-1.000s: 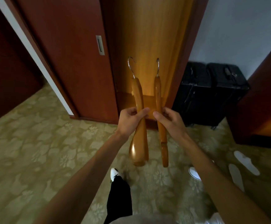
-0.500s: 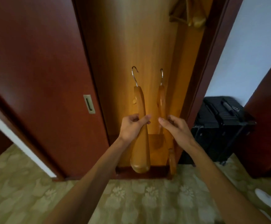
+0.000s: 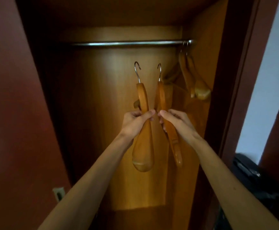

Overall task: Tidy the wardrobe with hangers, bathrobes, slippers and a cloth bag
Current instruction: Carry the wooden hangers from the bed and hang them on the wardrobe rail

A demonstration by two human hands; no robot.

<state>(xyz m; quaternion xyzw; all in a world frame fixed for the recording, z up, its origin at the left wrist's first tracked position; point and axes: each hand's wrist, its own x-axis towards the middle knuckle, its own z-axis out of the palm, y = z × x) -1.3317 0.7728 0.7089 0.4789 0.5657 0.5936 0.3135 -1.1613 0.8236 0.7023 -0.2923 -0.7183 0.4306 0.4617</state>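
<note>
My view has swung up from the floor: a second ago I saw carpet and the sliding door, now the open wardrobe (image 3: 89,113) fills the frame and its metal rail (image 3: 127,43) shows across the top. That rail is my landmark. At its far right end two or so wooden hangers (image 3: 195,83) already hang, bunched together.

Well below the rail, about under its middle, I hold two more hangers edge-on with hooks upward. They have risen with my arms since the earlier frames but sit short of the rail, not touching it. The left hanger (image 3: 143,138) is the broad-shouldered one; my left hand (image 3: 135,122) grips its neck, fingers curled round the wood and thumb (image 3: 149,113) pressed across the front. The right hanger (image 3: 168,127) is slimmer; my right hand (image 3: 177,122) pinches it the same way.

I judge the hanging step is close: both hooks must go up and over the rail, beside the hung ones.
</note>
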